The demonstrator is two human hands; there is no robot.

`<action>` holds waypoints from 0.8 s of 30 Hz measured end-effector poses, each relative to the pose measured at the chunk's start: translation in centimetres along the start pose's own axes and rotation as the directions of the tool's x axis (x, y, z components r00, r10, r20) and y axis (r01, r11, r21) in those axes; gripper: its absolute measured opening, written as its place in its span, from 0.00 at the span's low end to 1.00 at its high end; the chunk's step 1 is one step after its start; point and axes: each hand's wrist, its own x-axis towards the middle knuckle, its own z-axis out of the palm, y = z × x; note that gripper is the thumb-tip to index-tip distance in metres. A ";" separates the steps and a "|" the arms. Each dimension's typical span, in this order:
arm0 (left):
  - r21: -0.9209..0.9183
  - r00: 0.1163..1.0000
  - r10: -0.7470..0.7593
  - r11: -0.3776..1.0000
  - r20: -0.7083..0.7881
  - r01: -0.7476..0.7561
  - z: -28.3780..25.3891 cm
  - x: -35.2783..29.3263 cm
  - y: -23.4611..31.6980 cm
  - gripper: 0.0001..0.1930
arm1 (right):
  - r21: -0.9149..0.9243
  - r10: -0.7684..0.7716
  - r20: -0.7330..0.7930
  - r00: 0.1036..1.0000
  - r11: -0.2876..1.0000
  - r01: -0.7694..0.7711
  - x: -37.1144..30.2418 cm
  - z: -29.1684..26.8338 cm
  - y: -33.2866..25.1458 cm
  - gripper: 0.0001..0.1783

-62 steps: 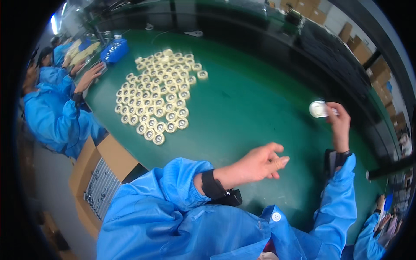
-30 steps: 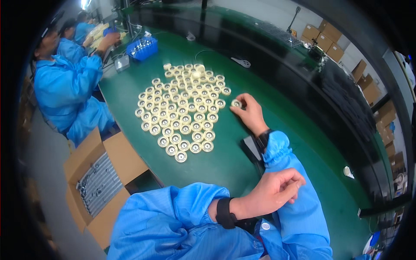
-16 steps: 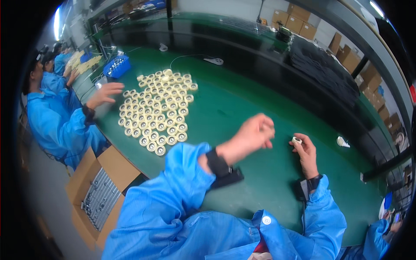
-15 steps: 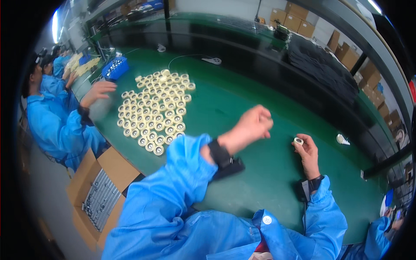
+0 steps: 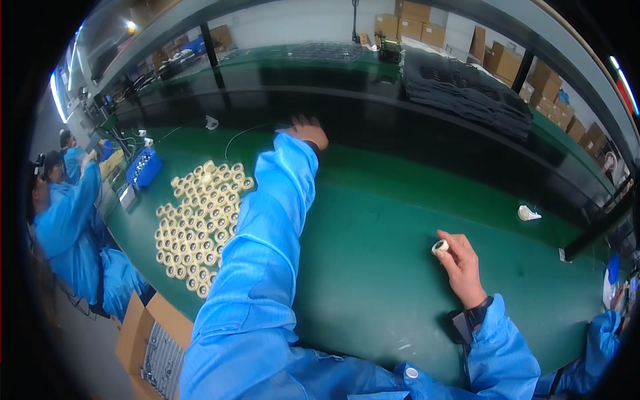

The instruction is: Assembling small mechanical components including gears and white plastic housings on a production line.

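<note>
My left arm stretches far across the green table [image 5: 360,267], and my left hand [image 5: 308,131] is at its back part with the fingers extended and a little apart. A thin dark cable [image 5: 235,139] runs up to the spot beside it; whether the fingers touch the cable's end is hidden. My right hand [image 5: 461,267] pinches a small cream roller wheel [image 5: 440,247] with a dark centre between thumb and fingers, above the table on the right. Many similar cream wheels [image 5: 193,230] lie in a cluster left of my left sleeve, which covers some of them.
A blue bin [image 5: 144,167] of small metal parts stands at the table's left. An open carton [image 5: 130,333] with metal pieces is at the lower left. Co-workers in blue [image 5: 73,227] sit along the left. A white piece [image 5: 528,213] lies right, near a shelf post [image 5: 597,223].
My left hand has moved forward and left to the back of the table. My right hand keeps holding the wheel. The view has shifted, and the nearest co-worker's arm has drawn back.
</note>
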 end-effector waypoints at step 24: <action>-0.599 0.499 0.866 -0.412 -0.023 0.687 -18.3 -30.7 9.3 0.22 | 0.412 -0.072 -0.408 0.910 0.875 0.254 0.1 -6.9 -9.2 0.23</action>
